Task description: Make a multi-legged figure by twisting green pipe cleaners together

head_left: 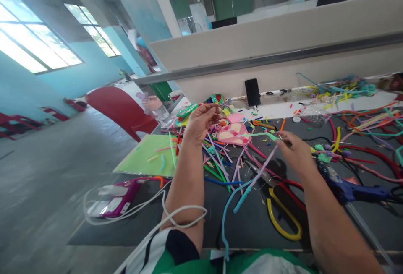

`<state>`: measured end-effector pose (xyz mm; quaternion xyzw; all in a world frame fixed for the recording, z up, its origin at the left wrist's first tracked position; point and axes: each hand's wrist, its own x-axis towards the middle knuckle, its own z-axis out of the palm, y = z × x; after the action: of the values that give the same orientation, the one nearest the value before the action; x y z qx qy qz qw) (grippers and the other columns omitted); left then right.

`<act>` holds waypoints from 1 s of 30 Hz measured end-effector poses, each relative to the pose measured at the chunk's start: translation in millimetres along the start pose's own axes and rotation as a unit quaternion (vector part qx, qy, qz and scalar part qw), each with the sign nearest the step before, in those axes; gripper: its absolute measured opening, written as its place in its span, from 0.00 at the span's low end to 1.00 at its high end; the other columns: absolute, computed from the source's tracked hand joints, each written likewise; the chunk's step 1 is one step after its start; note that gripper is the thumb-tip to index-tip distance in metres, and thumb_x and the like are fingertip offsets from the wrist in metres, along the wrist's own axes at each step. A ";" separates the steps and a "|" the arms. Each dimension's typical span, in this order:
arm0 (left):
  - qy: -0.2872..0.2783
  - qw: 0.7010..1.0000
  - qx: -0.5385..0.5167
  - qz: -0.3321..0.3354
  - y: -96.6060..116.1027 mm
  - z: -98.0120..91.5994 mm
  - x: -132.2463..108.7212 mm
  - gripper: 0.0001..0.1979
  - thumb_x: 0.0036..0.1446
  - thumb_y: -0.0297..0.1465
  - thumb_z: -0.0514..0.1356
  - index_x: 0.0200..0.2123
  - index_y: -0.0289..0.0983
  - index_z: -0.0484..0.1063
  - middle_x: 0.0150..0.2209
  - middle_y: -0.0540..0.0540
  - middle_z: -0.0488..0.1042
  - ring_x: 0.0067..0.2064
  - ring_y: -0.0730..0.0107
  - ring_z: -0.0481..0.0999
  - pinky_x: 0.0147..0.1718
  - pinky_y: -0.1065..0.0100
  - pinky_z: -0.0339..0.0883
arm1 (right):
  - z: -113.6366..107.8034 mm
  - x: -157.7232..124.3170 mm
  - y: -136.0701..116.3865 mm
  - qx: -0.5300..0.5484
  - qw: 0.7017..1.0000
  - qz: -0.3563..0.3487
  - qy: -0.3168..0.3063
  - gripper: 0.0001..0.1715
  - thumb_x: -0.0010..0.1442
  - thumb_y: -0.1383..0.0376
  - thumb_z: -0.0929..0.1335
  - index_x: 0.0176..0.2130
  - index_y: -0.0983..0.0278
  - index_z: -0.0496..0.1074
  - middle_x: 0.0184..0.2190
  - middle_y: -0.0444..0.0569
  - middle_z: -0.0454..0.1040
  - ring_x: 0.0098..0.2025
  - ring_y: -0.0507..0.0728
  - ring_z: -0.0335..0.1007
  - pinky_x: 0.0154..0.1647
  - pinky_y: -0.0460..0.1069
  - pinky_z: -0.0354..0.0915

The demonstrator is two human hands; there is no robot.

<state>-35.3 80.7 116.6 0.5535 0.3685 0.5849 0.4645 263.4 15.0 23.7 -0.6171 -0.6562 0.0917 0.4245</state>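
My right hand [294, 150] pinches a joined piece of fuzzy pipe cleaners [267, 160], light green where it meets my fingers and lilac below, slanting down to a thick blue coiled end [242, 199]. A light green strand stretches left from those fingers. My left hand [204, 121] is raised over the craft pile with its fingers curled together; what they hold, if anything, is too small to make out. Beneath and between the hands lie a pink fuzzy panel [234, 133] and loose pipe cleaner pieces [217, 160]. A blue pipe cleaner [225, 219] trails to the table's front edge.
Yellow-handled scissors [285, 219] lie below my right hand, with a blue glue gun [355, 192] to its right. A white cable [176, 213] crosses my left forearm near a magenta device [118, 200]. A phone [252, 92] leans at the back; a bottle [159, 110] stands left.
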 end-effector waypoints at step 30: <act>-0.162 0.860 0.474 0.101 -67.3 -28.9 -94.4 0.12 0.56 0.27 0.55 0.40 0.39 0.77 0.40 0.42 0.76 0.45 0.63 0.72 0.49 0.62 0.63 | 17.3 -1.9 4.8 -0.013 0.999 -0.038 0.015 0.14 0.58 0.62 0.64 0.40 0.61 0.76 0.36 0.51 0.78 0.40 0.59 0.73 0.41 0.52 0.66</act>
<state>-59.0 13.3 20.8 0.8281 0.4626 0.2853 0.1375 255.1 21.4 8.9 -0.5981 -0.6741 0.0575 0.4296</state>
